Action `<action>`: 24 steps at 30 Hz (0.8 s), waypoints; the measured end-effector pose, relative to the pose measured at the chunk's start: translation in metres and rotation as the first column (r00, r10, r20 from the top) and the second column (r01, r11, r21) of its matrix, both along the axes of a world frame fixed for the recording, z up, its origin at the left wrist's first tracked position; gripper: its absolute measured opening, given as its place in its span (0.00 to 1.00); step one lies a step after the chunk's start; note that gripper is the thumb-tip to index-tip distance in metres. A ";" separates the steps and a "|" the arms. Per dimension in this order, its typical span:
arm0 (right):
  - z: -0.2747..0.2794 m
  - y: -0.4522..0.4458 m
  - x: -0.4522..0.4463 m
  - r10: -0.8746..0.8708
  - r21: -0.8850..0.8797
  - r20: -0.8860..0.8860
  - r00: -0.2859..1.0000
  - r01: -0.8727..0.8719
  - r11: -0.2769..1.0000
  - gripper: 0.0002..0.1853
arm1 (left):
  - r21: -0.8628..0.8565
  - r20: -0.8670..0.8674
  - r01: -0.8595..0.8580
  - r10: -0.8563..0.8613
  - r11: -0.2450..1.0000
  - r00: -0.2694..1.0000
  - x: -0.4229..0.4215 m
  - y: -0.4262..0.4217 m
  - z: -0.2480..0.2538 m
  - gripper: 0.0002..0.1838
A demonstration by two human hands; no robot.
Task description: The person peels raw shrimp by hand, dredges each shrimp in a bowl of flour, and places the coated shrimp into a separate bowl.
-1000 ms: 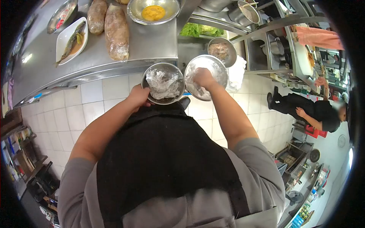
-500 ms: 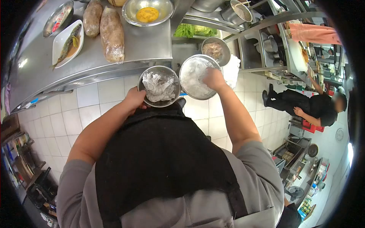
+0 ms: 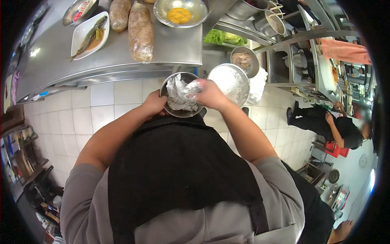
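Note:
My left hand (image 3: 155,103) grips the rim of a metal bowl (image 3: 183,113) holding floured, whitish strips (image 3: 177,94). Over the right side of that bowl is my right hand (image 3: 207,94), its fingers closed on some of the white-coated strips. Just to the right stands a larger bowl of white flour (image 3: 230,81). Behind it sits a metal bowl with shredded, pale brown food (image 3: 242,61).
On the steel counter (image 3: 118,53) are two plastic-wrapped rolls (image 3: 141,34), a fish on a white dish (image 3: 90,37) and a bowl with yellow egg (image 3: 178,15). A person in black (image 3: 325,124) stands at right; another person's dark clothing (image 3: 313,203) shows close behind, lower right.
My right hand has moved left from the flour bowl to the strips bowl, with coated strips in its fingers. My left hand keeps the rim. The person at lower right shows more fully.

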State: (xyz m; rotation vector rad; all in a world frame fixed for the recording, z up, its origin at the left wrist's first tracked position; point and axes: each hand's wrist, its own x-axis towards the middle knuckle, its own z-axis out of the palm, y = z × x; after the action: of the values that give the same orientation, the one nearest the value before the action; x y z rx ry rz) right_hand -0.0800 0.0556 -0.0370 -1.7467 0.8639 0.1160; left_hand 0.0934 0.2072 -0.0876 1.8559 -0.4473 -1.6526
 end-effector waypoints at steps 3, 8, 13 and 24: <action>-0.013 0.022 0.012 0.065 -0.388 -0.057 0.996 -0.082 0.918 0.20 | -0.009 0.016 0.005 -0.005 1.000 1.000 0.003 0.003 -0.001 0.18; -0.013 0.023 0.010 0.107 -0.488 -0.016 0.994 -0.101 0.867 0.21 | -0.030 -0.055 -0.023 0.021 0.999 0.998 0.008 0.011 -0.011 0.18; 0.013 -0.014 -0.021 -0.277 0.107 0.197 0.941 0.260 0.960 0.14 | -0.062 -0.069 -0.034 0.030 0.998 0.997 0.001 0.004 -0.006 0.18; -0.053 -0.210 -0.124 -0.582 -0.214 0.083 0.809 0.585 0.782 0.13 | -0.010 -0.051 -0.074 0.074 0.997 0.996 -0.002 0.000 -0.010 0.18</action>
State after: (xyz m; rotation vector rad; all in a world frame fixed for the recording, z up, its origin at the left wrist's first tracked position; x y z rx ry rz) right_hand -0.2039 -0.1545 -0.0901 -1.6018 1.4208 -0.4268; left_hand 0.0917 0.2072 -0.0972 1.7960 -0.3617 -1.6408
